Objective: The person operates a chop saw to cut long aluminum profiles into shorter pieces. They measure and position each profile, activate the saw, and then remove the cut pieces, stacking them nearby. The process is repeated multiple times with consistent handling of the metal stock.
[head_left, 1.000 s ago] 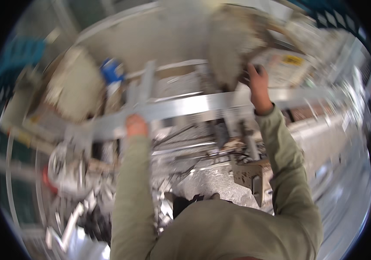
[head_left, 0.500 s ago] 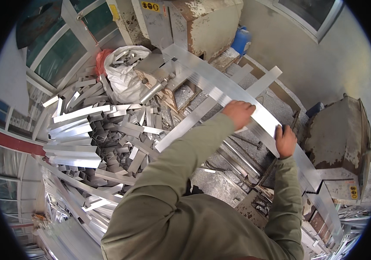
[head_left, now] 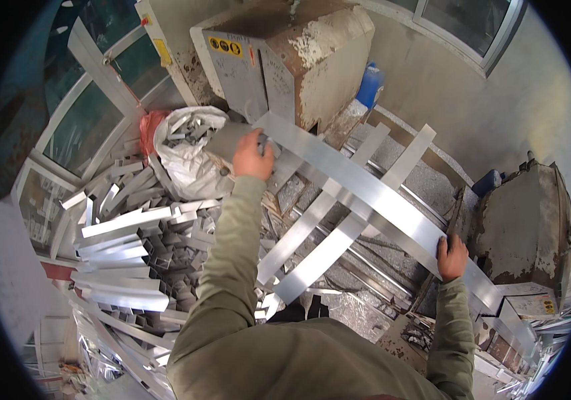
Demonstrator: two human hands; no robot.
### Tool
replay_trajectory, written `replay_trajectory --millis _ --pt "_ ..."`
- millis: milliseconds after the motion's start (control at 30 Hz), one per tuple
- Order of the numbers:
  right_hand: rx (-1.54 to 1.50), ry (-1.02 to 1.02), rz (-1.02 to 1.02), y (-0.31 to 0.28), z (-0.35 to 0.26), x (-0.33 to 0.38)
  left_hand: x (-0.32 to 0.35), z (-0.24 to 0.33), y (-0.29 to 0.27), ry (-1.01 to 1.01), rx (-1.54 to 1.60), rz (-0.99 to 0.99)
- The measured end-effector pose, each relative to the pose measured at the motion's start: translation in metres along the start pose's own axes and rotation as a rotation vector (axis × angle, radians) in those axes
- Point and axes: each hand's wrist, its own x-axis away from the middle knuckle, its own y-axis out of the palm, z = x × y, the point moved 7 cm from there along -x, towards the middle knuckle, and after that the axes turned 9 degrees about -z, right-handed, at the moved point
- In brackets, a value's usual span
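A long, flat-sided aluminium profile (head_left: pixel 372 183) runs slantwise from the upper left to the lower right in front of me. My left hand (head_left: pixel 253 155) is closed on its far left end, the fingers curled at the corner. Further down its near edge, my right hand (head_left: pixel 453 257) grips it with the thumb on the upper face. Beneath the profile, two aluminium bars (head_left: pixel 323 257) lie crosswise and stick out on both sides of it.
Two worn machine housings, one at the back (head_left: pixel 312 60) and one at the right (head_left: pixel 519 227), flank the profile. A heap of short aluminium offcuts (head_left: pixel 125 253) and a white sack (head_left: pixel 185 157) of scraps lie on the left. A blue jug (head_left: pixel 370 85) stands by the wall.
My left hand has slid from the middle of the profile to its far left end. My right hand has shifted slightly right and nearer. The view has tilted a little.
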Motion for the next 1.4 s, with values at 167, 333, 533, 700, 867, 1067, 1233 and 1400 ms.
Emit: replay_trajectory --millis 167,333,533,700,867,1067,1233,1400 --pt "0.013 0.017 -0.036 0.003 0.001 -0.004 -0.079 0.035 -0.091 0.137 0.392 0.565" --pt "0.038 0.093 -0.058 0.006 0.009 -0.003 -0.221 0.063 -0.109 0.124 0.188 0.556" --pt "-0.041 0.057 -0.019 -0.005 0.008 -0.001 -0.15 0.112 -0.002 0.34 0.265 0.244" --pt "-0.07 0.099 0.013 -0.014 0.006 0.003 -0.008 0.16 0.152 0.589 -0.035 -0.481" --pt "-0.13 0.127 0.231 -0.027 0.013 0.017 0.029 0.145 0.202 0.556 -0.384 -0.695" --pt "-0.884 0.453 0.691 0.006 -0.045 0.098 0.03 0.149 0.198 0.569 -0.336 -0.714" --pt "-1.86 0.899 0.257 0.115 -0.132 0.085 0.032 0.148 0.202 0.573 -0.333 -0.708" --pt "-2.2 1.036 0.194 0.14 -0.179 0.032 0.029 0.141 0.204 0.555 -0.369 -0.744"
